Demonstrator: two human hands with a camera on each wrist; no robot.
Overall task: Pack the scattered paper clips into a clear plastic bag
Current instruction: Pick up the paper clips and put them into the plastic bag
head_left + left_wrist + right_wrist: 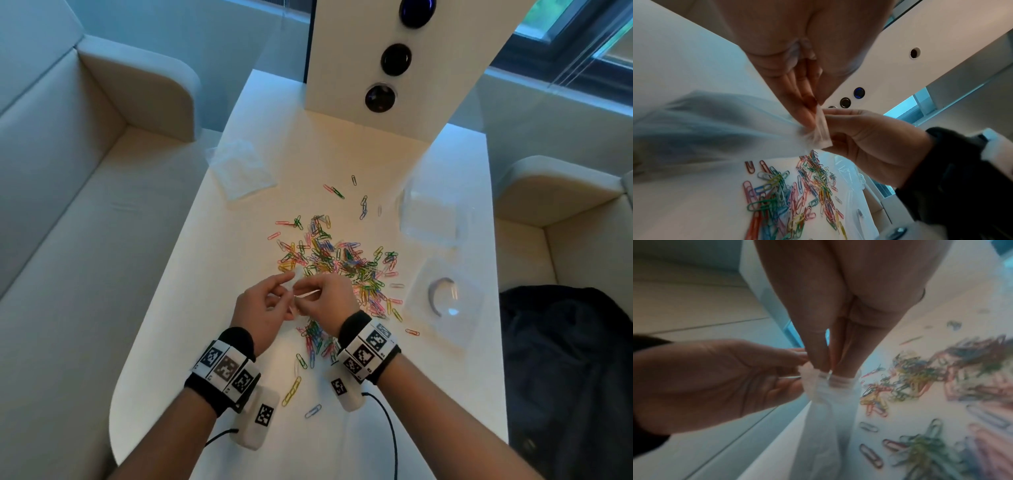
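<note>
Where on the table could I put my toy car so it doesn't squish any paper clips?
Best spot: the bare strip of table between the white panel and the paper clips, beside the spare clear bags. The near left corner, outside the left hand, is also bare. The middle is crowded with clips, and the right edge holds a clear box and its lid.

This looks like an office lounge or meeting booth. A narrow white table (191, 308) with rounded corners runs between 2 cream upholstered bench seats (68, 205), one on each side. At the table's far end stands a white panel (342, 68) with 3 round dark buttons (379, 97) in a row (one glows blue in the left wrist view). Behind it is a window (582, 31) with a dark frame. Coloured paper clips (342, 260), office stationery, lie scattered across the tabletop.
</note>
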